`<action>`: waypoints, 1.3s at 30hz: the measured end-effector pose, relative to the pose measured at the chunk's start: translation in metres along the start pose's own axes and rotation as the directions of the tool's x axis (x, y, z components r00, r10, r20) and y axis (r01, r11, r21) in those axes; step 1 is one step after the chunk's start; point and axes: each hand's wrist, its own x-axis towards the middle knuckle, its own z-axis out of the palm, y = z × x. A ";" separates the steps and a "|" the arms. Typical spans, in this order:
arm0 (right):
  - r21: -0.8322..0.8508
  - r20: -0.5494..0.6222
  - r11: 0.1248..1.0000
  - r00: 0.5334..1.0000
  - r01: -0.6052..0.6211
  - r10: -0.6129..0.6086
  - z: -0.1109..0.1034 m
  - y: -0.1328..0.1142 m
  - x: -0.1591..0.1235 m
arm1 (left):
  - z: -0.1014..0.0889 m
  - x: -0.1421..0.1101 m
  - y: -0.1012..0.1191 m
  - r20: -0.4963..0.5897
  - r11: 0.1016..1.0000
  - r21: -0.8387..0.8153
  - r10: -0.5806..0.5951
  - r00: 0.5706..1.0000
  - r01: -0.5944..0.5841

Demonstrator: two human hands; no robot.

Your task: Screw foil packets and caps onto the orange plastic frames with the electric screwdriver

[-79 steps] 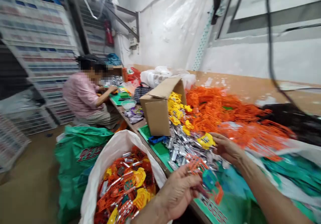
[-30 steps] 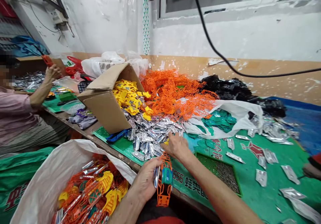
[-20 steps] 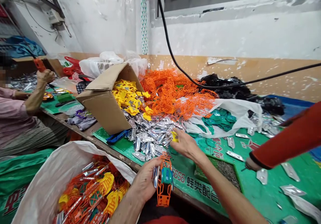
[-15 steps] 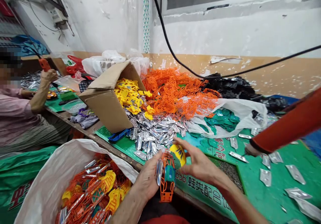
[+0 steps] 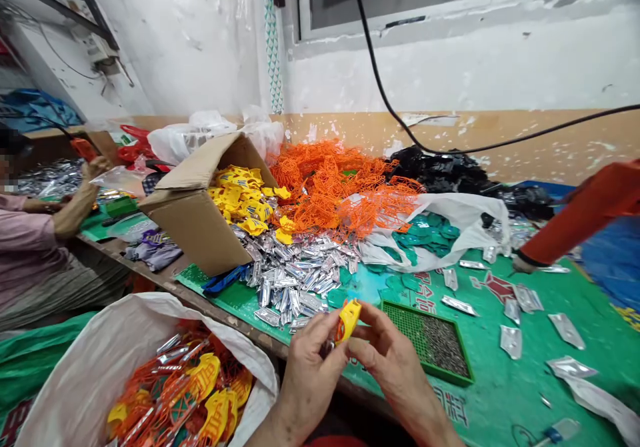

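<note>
My left hand (image 5: pixel 310 370) is closed around an orange toy car frame, which my fingers now mostly hide. Against its upper end sits a yellow plastic shell piece (image 5: pixel 350 315) with dark markings. The thumb and fingers of my right hand (image 5: pixel 400 360) pinch that piece, and both hands meet around it above the table's front edge. Just beyond them lies a heap of shiny silver parts (image 5: pixel 300 277). More yellow shell pieces (image 5: pixel 243 193) spill from a tipped cardboard box (image 5: pixel 200 230).
A white sack (image 5: pixel 60 393) of assembled orange pieces stands front left. A green tray (image 5: pixel 450 367) of small screws lies right of my hands. Orange frames (image 5: pixel 335 187) are heaped behind. A red-orange power screwdriver (image 5: pixel 585 213) hangs at right. A co-worker's arm (image 5: pixel 75 210) is far left.
My right hand has picked up a yellow shell piece from the silver heap and brought it to the orange frame in my left hand. The view has swung right since the earliest frame.
</note>
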 end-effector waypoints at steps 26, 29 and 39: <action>0.313 0.027 0.936 0.983 0.163 -0.181 -0.046 0.033 -0.030 | 0.012 -0.027 -0.021 0.537 0.653 0.332 0.461 0.706 -0.680; 0.312 0.039 0.938 0.985 0.150 -0.171 -0.045 0.032 -0.030 | 0.013 -0.026 -0.024 0.528 0.626 0.308 0.514 0.676 -0.717; 0.326 0.040 0.935 0.986 0.139 -0.161 -0.042 0.030 -0.030 | 0.010 -0.029 -0.013 0.547 0.655 0.370 0.419 0.725 -0.658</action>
